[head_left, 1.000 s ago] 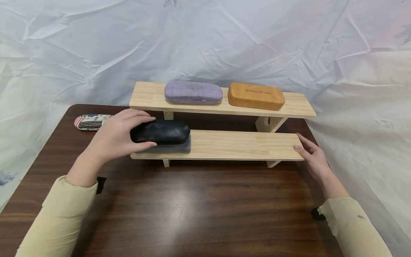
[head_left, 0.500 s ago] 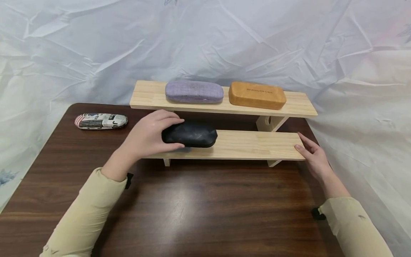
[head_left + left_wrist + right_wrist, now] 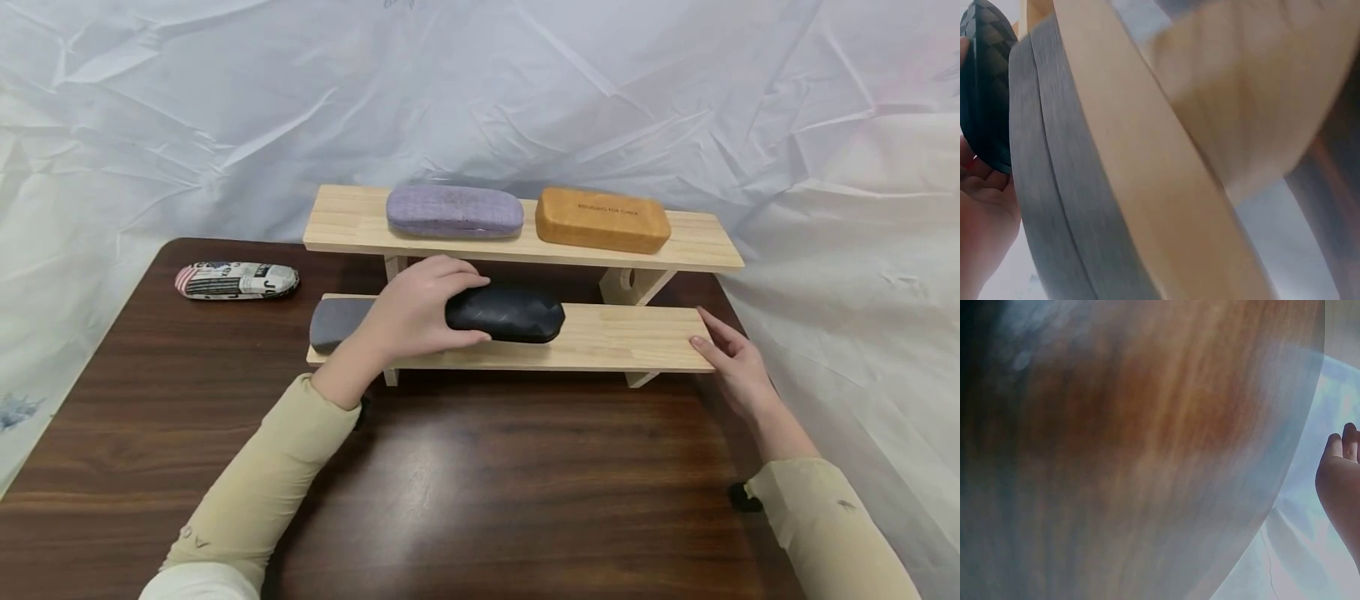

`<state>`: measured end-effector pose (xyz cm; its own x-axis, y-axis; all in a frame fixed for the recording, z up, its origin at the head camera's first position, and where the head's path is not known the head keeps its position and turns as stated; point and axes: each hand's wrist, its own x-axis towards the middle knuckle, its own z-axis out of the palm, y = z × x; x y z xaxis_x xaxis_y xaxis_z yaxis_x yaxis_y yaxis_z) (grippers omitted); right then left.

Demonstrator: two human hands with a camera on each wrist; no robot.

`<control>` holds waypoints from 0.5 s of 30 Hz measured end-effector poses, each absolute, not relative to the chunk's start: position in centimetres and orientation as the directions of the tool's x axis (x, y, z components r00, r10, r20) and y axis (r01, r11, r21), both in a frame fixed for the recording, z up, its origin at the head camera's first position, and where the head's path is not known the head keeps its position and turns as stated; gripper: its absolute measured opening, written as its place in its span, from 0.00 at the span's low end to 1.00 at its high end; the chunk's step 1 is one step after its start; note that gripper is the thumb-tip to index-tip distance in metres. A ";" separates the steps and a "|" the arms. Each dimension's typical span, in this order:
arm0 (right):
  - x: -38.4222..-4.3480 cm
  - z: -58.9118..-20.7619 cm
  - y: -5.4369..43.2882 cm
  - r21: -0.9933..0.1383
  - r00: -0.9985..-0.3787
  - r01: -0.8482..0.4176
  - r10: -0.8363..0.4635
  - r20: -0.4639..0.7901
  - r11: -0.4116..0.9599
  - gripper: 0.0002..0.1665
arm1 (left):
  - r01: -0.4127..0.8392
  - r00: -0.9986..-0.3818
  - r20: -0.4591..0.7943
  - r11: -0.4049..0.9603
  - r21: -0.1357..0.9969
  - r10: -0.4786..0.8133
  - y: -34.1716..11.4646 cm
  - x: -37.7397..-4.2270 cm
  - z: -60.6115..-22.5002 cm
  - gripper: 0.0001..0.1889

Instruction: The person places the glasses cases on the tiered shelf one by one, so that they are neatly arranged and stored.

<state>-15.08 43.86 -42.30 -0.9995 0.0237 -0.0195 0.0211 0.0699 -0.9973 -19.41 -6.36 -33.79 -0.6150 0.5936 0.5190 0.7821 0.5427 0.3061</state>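
Note:
My left hand (image 3: 423, 308) grips a black glasses case (image 3: 506, 312) by its left end, thumb in front and fingers behind, close over the middle of the lower board of a wooden two-tier shelf (image 3: 630, 333). A grey glasses case (image 3: 337, 323) lies on that board's left end, partly hidden by the hand. In the left wrist view the black case (image 3: 988, 87) stands apart from the long grey case (image 3: 1066, 169). At the board's right end, my right hand (image 3: 735, 367) pinches the corner, thumb on top. Only part of the right hand (image 3: 1341, 481) shows in the right wrist view.
On the upper board sit a purple glasses case (image 3: 454, 211) and an orange-brown glasses case (image 3: 602, 220). A newsprint-patterned glasses case (image 3: 237, 281) lies on the dark wooden table (image 3: 480, 483), left of the shelf. A pale crinkled sheet (image 3: 225, 100) hangs behind.
My left hand has carried the black case to the right, from above the grey case to over the middle of the lower board, uncovering the grey and newsprint cases. The right hand stays put.

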 end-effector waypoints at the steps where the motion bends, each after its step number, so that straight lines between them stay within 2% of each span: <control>1: -15.1 -42.3 43.9 -0.997 -1.000 0.022 0.024 -0.020 0.072 0.38 | 0.782 -0.617 0.513 0.541 0.310 0.597 -6.0 -19.5 -33.8 0.34; 8: -15.1 -42.3 43.9 -0.996 -0.999 0.023 0.030 -0.021 0.082 0.39 | 0.768 -0.638 0.470 0.548 0.332 0.609 -3.6 -19.7 -34.0 0.33; 15: -15.0 -42.3 43.8 -0.996 -1.000 0.020 0.025 -0.018 0.084 0.39 | 0.739 -0.672 0.377 0.605 0.296 0.638 -1.7 -19.7 -34.0 0.32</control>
<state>-15.04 43.84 -42.29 -0.9995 0.0249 -0.0176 0.0196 0.0841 -0.9963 -19.66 -1.70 -34.05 -0.6721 0.6375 0.3767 0.7394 0.6048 0.2957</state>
